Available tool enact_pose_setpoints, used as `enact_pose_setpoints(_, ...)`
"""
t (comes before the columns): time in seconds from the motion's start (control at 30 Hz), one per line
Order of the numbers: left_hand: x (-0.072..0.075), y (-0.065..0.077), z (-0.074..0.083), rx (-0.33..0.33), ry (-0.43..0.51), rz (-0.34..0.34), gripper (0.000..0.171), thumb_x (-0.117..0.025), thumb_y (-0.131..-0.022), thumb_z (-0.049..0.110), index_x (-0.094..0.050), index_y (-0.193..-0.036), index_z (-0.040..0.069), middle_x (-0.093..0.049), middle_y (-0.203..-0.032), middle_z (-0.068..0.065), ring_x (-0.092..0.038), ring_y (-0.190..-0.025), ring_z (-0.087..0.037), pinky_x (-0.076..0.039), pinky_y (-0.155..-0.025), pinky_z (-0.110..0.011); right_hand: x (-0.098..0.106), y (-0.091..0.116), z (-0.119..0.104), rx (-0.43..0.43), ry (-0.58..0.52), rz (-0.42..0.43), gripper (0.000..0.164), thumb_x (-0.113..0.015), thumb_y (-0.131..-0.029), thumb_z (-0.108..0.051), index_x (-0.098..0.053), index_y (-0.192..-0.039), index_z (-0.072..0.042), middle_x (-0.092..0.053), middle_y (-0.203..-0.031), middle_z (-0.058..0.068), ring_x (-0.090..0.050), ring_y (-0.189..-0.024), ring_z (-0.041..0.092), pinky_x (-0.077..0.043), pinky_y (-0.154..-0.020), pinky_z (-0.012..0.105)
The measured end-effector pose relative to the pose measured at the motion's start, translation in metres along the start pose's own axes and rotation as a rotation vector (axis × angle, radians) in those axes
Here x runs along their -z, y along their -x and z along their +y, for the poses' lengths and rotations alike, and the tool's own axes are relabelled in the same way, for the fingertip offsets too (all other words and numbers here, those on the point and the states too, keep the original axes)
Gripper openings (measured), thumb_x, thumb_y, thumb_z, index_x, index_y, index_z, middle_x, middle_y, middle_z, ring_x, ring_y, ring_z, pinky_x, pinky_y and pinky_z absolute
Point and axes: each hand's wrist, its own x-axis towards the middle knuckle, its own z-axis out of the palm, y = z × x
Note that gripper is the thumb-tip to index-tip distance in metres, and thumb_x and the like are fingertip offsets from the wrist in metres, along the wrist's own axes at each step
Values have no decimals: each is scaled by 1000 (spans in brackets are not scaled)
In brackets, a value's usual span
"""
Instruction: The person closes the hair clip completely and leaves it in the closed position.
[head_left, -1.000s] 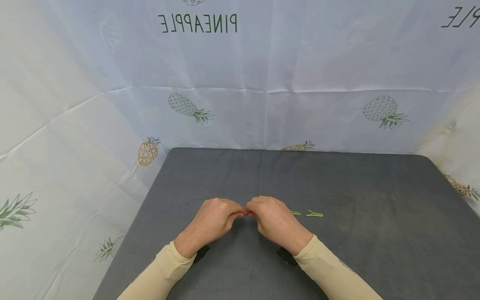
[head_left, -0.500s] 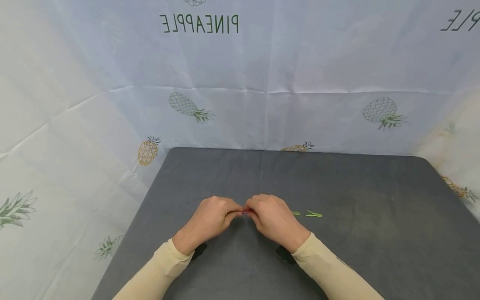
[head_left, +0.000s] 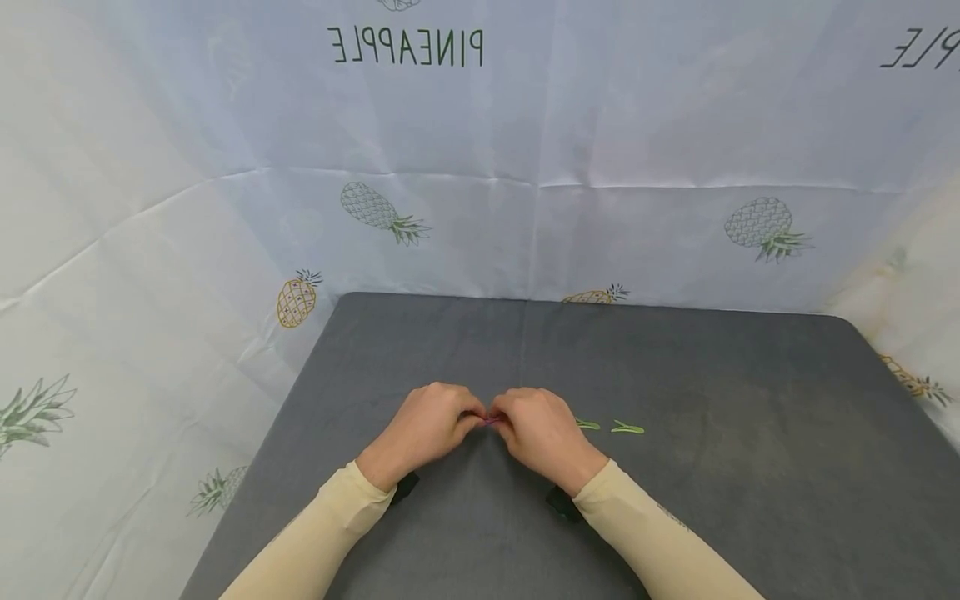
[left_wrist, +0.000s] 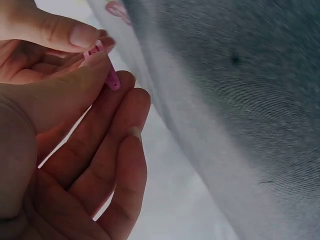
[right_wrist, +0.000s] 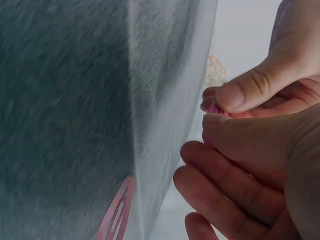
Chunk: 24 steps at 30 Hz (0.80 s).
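Observation:
In the head view both hands meet over the middle of the grey table, fingertips nearly together. Between them is a small pink snap hair clip (head_left: 490,421). My left hand (head_left: 431,427) pinches it between thumb and index finger; in the left wrist view the clip's narrow end (left_wrist: 114,82) sticks out past that thumb. My right hand (head_left: 542,433) pinches the other end, its thumb tip close to the left one. In the right wrist view the fingers cover most of the clip. Both hands' other fingers are loosely bent.
Two light green hair clips, one (head_left: 627,427) fully in sight and one (head_left: 588,424) partly behind the right hand, lie on the grey table (head_left: 712,467). A pinkish snap clip (right_wrist: 117,212) shows low in the right wrist view. Pineapple-print cloth (head_left: 645,125) hangs behind the table.
Both hands keep their pinch on the hair clip and have shifted slightly upward in the head view. The left hand has tilted a little; more of the nearer green clip shows.

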Motion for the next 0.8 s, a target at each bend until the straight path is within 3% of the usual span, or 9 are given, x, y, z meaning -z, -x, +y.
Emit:
enact_pose_setpoints(0.27,-14,-7,-14,23,7,-75,4,-85,-94,20,-87,-97,21,-80,-96,5,-73,-84,-11,-60,-73,-28,9,14,23,-108,55,-19,17,-89,-90,-12,-82,-105,-15,-78,-96,-3,-72,-83,16,-60,-81,38)
enact_pose_setpoints(0.6,-19,-18,-18,89,14,-102,4,-85,-94,19,-87,-97,22,-75,-97,9,-69,-86,-8,-59,-75,-29,23,31,46,-136,96,-34,18,-89,-89,-9,-82,-104,-16,-77,-94,-4,-70,-85,16,-59,-81,39)
enact_pose_setpoints(0.8,-22,-20,-11,144,-6,-111,9,-87,-94,23,-85,-102,19,-74,-99,8,-70,-88,-12,-60,-79,-37,22,39,48,-114,128,-50,17,-92,-86,-12,-82,-100,-14,-75,-91,-2,-70,-82,16,-59,-80,39)
